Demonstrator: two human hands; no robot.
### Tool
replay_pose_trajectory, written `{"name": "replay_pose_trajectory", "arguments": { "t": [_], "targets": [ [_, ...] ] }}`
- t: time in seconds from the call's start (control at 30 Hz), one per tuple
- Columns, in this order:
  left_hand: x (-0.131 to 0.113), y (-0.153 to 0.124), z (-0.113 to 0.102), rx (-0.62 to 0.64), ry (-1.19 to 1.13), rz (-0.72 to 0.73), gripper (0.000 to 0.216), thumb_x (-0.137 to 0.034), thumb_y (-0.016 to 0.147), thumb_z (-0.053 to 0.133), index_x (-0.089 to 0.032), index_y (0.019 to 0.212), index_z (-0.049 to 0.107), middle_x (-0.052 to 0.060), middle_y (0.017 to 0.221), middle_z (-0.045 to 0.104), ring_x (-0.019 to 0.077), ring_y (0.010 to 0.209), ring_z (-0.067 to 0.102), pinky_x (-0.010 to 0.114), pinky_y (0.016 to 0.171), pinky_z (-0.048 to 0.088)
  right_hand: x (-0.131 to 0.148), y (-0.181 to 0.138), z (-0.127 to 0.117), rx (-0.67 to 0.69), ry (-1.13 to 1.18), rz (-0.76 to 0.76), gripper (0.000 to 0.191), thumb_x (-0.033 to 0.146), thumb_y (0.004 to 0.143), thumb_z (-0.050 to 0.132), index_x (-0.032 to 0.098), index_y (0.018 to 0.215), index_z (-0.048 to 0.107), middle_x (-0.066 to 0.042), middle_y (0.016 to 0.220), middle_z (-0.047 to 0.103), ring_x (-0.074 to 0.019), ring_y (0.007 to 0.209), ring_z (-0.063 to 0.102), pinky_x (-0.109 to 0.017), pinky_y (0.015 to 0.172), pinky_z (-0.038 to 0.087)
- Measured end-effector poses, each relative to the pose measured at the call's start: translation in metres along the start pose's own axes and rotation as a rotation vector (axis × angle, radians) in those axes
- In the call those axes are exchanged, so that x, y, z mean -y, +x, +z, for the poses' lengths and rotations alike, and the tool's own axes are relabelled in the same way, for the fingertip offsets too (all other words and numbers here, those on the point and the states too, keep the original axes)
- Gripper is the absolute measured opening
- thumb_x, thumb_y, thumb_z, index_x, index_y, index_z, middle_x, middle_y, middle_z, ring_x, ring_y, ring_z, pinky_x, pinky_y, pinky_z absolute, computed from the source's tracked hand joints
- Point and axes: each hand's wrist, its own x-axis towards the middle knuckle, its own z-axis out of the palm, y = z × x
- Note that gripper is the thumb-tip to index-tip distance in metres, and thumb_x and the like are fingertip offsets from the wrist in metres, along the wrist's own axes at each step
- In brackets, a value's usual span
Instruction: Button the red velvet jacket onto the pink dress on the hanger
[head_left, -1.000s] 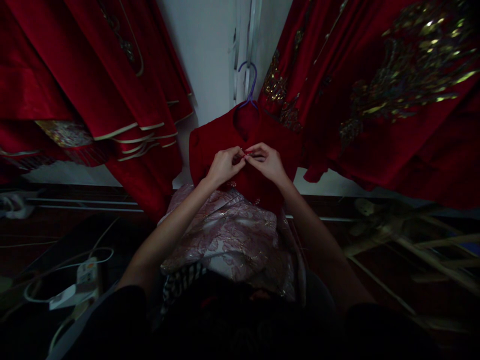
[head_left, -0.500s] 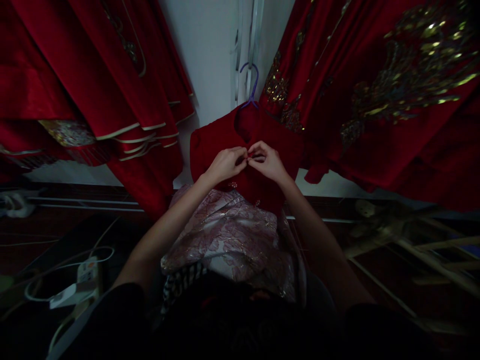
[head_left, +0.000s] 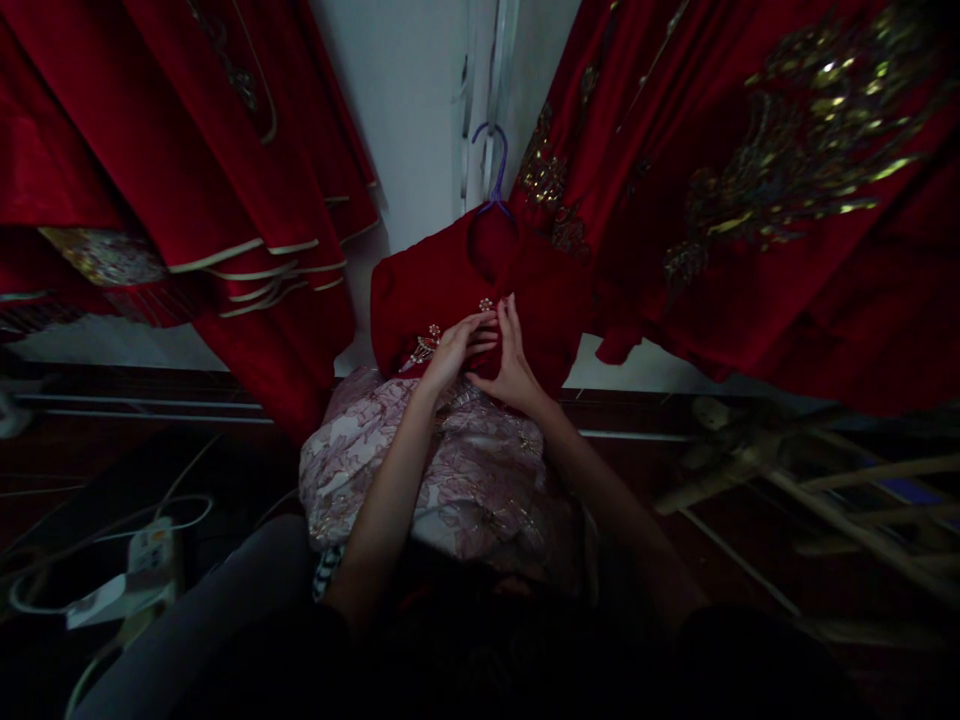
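A red jacket (head_left: 427,275) hangs from a purple hanger (head_left: 500,175) in front of me. My left hand (head_left: 463,348) lies across its front with fingers stretched toward the right, near the front opening. Beside it, my right hand (head_left: 512,365) has its fingers pointing up along the jacket and its thumb spread to the left. The fingertips of both hands are close together on the cloth. Just above them shows a jewelled button (head_left: 486,304). Left of my left hand, a sparkling brooch-like ornament (head_left: 424,346) sits on the jacket. The hands partly cover the lower front.
Pink-and-white brocade fabric (head_left: 360,450) lies below the jacket over my lap. Red gowns hang left (head_left: 172,150) and right (head_left: 720,330), the right one with gold sequins. A power strip (head_left: 154,550) with cables is at lower left, a wooden chair-like frame (head_left: 810,490) at right.
Both hands have left their pinch near the collar and moved down, fingers now stretched out. The button and ornament they hid or shaded now show. The view has shifted slightly.
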Motion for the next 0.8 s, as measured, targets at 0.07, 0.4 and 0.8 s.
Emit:
{"name": "replay_pose_trajectory", "arguments": {
  "t": [0.07,0.4,0.8],
  "targets": [
    [-0.004,-0.006,-0.004,0.037,-0.023,-0.006,0.040,-0.045,0.090,0.046,-0.020,0.117,0.061,0.009,0.124,0.062,0.0170,0.100,0.064,0.031,0.088,0.052,-0.003,-0.008,-0.001,0.013,-0.049,0.010,0.096,0.019,0.080,0.058,0.034,0.150,-0.005,-0.001,0.159,-0.007,-0.0285,0.146,0.012,-0.050,0.111,0.037],
    [0.019,-0.017,-0.018,-0.083,0.144,-0.044,0.037,-0.051,0.088,0.049,-0.021,0.103,0.066,0.007,0.128,0.060,0.0219,0.122,0.053,0.034,0.092,0.051,-0.033,-0.004,-0.047,-0.188,0.174,0.231,0.033,0.027,0.081,0.057,0.021,0.113,0.061,-0.005,0.104,0.068,-0.0185,0.093,0.063,-0.037,0.087,0.052],
    [0.023,-0.005,-0.080,-0.675,0.358,0.214,0.023,-0.030,0.070,0.070,-0.019,0.080,0.053,-0.001,0.075,0.061,0.0084,0.064,0.058,0.019,0.059,0.047,0.005,0.001,-0.051,0.126,0.379,0.214,0.028,0.027,0.084,0.056,0.023,0.112,0.061,-0.002,0.092,0.064,-0.0118,0.075,0.057,-0.025,0.064,0.046]
  ]
}}
